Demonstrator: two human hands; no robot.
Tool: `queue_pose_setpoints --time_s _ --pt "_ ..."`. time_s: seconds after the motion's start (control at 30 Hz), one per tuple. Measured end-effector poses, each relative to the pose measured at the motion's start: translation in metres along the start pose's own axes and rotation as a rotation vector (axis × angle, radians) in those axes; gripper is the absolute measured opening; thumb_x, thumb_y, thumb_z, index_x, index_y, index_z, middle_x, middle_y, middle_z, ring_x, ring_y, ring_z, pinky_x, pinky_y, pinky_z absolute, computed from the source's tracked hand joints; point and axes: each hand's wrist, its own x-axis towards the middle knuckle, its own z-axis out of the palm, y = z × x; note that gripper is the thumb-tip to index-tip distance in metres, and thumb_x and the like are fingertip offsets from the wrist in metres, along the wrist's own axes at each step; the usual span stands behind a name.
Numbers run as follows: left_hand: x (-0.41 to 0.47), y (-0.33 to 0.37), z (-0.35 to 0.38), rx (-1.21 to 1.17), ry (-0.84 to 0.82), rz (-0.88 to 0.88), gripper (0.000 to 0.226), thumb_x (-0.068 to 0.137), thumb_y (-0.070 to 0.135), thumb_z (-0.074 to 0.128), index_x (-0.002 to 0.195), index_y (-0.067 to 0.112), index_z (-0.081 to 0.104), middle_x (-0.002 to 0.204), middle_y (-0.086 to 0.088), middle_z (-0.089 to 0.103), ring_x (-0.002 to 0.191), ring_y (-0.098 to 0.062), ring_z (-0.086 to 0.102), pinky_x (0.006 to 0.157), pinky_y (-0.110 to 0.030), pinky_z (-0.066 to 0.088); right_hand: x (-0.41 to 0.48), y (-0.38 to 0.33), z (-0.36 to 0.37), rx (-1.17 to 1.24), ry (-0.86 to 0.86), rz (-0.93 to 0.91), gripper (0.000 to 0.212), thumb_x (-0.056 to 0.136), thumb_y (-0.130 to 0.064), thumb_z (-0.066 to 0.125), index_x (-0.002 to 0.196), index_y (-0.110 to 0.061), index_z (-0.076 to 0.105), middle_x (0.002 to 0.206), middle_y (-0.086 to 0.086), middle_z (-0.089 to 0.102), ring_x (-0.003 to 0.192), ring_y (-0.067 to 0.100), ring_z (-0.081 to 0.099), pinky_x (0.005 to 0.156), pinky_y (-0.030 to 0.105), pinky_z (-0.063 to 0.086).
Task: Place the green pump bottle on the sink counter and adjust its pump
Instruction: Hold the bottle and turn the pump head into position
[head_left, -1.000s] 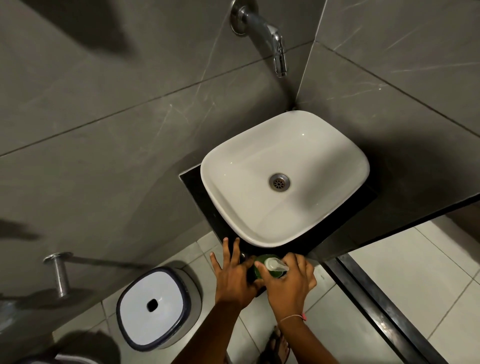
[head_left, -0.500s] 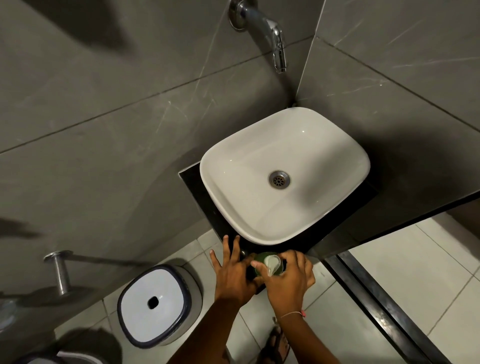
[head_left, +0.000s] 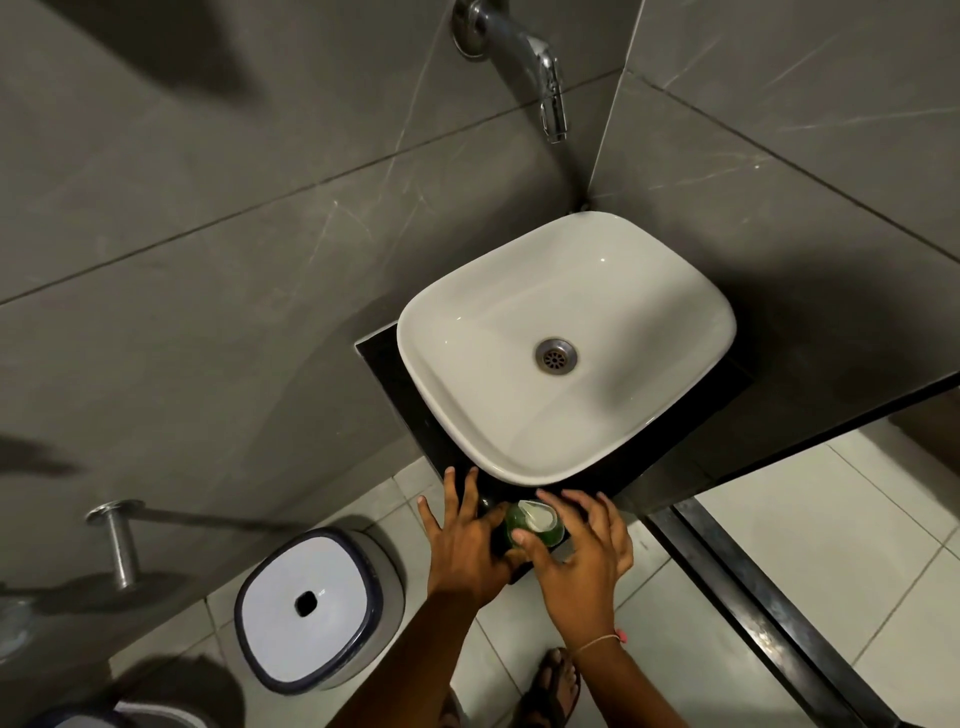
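The green pump bottle stands upright on the front corner of the black sink counter, seen from above, with its white pump head on top. My right hand pinches the pump head between thumb and index finger, and its other fingers are spread. To the left of the bottle, my left hand lies flat with fingers splayed on the counter edge. Its thumb reaches toward the bottle's base, partly hidden under my right thumb.
A white basin fills most of the counter, just behind the bottle, under a chrome wall tap. A white-lidded bin sits on the tiled floor to the left. A metal wall peg sticks out. My sandalled foot is below.
The pump head has turned under my right hand: its nozzle pointed right before and now points toward the basin. My right fingers have spread wider. The left hand has barely moved.
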Motion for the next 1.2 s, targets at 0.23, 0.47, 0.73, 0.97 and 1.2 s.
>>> queue_pose_setpoints --time_s 0.23,0.47,0.73,0.97,1.2 --pt "0.0 0.001 0.0 0.015 -0.018 -0.008 0.048 0.073 0.053 0.063 0.117 0.035 0.059 0.163 -0.001 -0.002 0.141 -0.024 -0.031 0.112 -0.066 -0.014 0.008 -0.014 0.007 -0.097 0.003 0.158 0.052 0.052 -0.061 0.08 0.082 -0.025 0.057 0.118 0.001 0.059 0.129 0.029 0.04 0.105 0.055 0.027" --pt "0.001 0.001 0.0 0.019 -0.015 0.001 0.051 0.073 0.061 0.061 0.119 0.038 0.058 0.162 -0.001 0.0 0.144 -0.026 -0.026 0.111 -0.066 -0.015 0.007 -0.002 0.002 0.068 0.007 0.072 0.039 0.057 -0.051 0.079 0.089 -0.031 0.071 0.121 -0.014 0.058 0.136 0.023 0.034 0.111 0.054 0.019" --pt "0.001 0.002 -0.001 0.009 -0.021 0.0 0.053 0.073 0.061 0.061 0.121 0.039 0.057 0.163 -0.001 -0.001 0.142 -0.026 -0.028 0.111 -0.068 -0.012 0.004 0.001 0.0 0.104 -0.038 0.018 0.042 0.064 -0.051 0.074 0.104 -0.041 0.066 0.131 -0.014 0.054 0.139 0.018 0.029 0.114 0.052 0.016" --pt "0.002 0.001 0.002 0.011 -0.017 -0.006 0.055 0.073 0.063 0.061 0.122 0.037 0.057 0.163 -0.001 0.001 0.143 -0.025 -0.028 0.111 -0.069 -0.012 0.012 -0.007 -0.001 0.091 -0.025 0.075 0.042 0.053 -0.051 0.083 0.081 -0.029 0.061 0.108 -0.013 0.058 0.126 0.024 0.043 0.103 0.054 0.031" --pt "0.003 -0.003 0.007 0.029 -0.005 0.006 0.064 0.069 0.069 0.061 0.125 0.036 0.055 0.162 -0.002 0.002 0.142 -0.023 -0.03 0.111 -0.067 -0.015 0.014 0.005 -0.006 0.13 -0.063 -0.007 0.035 0.058 -0.046 0.076 0.09 -0.053 0.065 0.125 -0.019 0.054 0.138 0.015 0.026 0.113 0.055 0.016"
